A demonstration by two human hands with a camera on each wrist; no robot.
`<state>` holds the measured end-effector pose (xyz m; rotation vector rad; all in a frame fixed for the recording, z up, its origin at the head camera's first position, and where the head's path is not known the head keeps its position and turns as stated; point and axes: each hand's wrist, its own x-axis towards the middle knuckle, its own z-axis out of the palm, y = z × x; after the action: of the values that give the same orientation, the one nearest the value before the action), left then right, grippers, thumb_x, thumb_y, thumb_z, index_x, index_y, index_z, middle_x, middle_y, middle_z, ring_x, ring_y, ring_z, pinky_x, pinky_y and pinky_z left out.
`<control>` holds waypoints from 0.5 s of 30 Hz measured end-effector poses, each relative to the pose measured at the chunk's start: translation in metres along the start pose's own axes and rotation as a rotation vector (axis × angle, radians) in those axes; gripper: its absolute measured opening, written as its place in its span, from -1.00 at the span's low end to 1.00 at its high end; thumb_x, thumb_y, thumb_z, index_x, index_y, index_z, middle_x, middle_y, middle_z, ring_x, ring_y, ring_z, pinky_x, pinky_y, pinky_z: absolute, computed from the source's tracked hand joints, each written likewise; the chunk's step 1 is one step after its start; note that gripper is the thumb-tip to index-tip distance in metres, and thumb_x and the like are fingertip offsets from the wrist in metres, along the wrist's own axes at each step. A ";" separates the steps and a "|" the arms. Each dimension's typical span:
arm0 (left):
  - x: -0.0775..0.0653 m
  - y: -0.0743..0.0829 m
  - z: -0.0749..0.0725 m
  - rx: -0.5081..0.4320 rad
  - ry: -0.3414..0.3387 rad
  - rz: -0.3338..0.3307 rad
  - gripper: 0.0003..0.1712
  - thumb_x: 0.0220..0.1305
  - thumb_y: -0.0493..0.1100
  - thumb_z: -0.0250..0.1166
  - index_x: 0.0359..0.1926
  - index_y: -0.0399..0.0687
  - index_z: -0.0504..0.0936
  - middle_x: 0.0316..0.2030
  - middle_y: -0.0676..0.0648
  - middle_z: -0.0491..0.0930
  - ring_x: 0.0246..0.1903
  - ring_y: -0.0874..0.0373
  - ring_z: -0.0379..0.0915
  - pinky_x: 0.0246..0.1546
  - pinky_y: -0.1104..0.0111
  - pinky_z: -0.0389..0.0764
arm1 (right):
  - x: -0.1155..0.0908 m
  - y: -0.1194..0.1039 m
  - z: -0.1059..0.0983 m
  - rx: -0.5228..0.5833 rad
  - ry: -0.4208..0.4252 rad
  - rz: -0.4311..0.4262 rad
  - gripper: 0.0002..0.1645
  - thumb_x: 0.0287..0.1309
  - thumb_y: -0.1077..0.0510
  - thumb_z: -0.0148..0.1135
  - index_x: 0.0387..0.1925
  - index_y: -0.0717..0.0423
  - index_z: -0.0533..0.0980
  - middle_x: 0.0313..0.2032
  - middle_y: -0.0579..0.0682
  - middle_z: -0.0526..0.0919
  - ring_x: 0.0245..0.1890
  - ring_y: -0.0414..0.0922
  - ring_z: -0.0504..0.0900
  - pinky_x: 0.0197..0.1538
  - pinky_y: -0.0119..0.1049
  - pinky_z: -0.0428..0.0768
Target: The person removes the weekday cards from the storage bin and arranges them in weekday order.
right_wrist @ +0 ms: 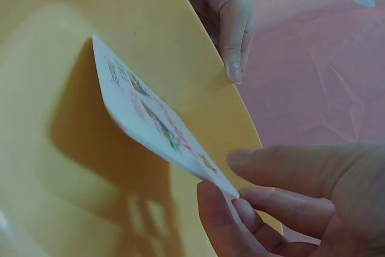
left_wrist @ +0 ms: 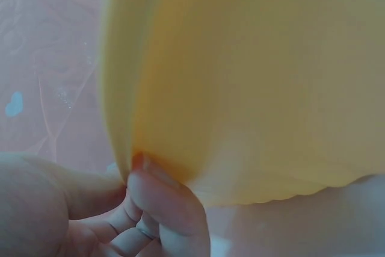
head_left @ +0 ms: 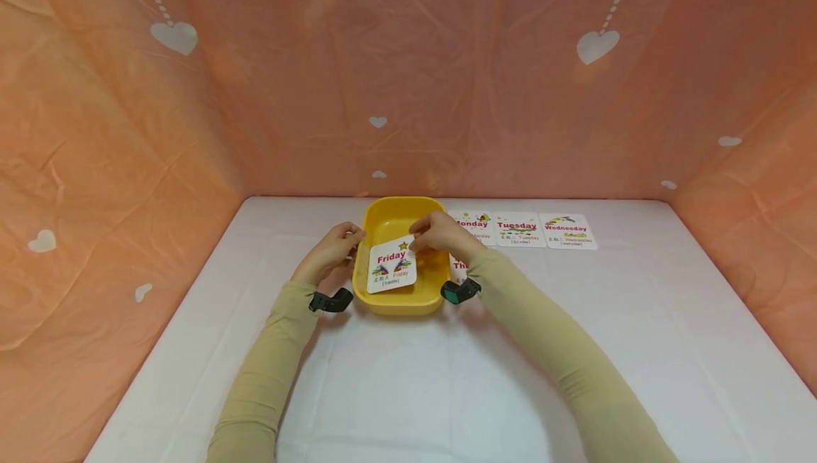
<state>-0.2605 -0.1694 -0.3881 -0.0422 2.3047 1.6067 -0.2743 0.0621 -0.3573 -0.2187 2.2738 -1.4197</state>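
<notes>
A yellow plastic tub [head_left: 402, 309] stands on the white table, tilted in none of its visible sides. With thumb and fingers my left hand [head_left: 330, 252] pinches its left rim; in the left wrist view the fingertips close on the yellow wall [left_wrist: 252, 76]. My right hand [head_left: 445, 236] holds a white Friday card [head_left: 391, 268] by its upper right corner, between thumb and fingers. The card slants over the inside of the tub, its printed face up, and throws a shadow on the yellow floor in the right wrist view.
Right of the tub, a Monday card [head_left: 475, 225], a Tuesday card [head_left: 520, 229] and a Wednesday card [head_left: 568, 231] lie in a row. Below Monday, a card starting "Th" [head_left: 458, 276] is mostly hidden by the right wrist. A pink-orange curtain [head_left: 408, 80] with hearts encloses the table.
</notes>
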 end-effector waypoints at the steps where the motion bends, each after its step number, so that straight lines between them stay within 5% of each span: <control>1: 0.000 0.000 0.000 0.000 -0.002 0.002 -0.66 0.51 -0.09 -0.04 0.03 -0.33 0.33 -0.27 -0.24 0.47 -0.48 0.13 0.40 -0.50 0.41 0.48 | 0.001 0.000 0.000 -0.004 0.000 -0.001 -0.45 0.04 0.39 0.35 0.11 0.39 0.46 -0.19 0.13 0.50 -0.27 -0.02 0.66 -0.10 -0.20 0.60; 15: 0.000 -0.001 0.002 -0.017 0.005 0.010 -0.70 0.51 -0.12 -0.06 -0.02 -0.32 0.33 -0.39 -0.14 0.49 -0.53 0.17 0.40 -0.54 0.40 0.47 | 0.004 0.001 0.002 -0.002 -0.029 0.020 -0.52 -0.06 0.42 0.41 -0.03 0.40 0.52 -0.28 0.12 0.55 -0.35 -0.09 0.67 -0.06 -0.15 0.59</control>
<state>-0.2602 -0.1683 -0.3894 -0.0386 2.2985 1.6324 -0.2765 0.0598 -0.3601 -0.2157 2.2477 -1.3961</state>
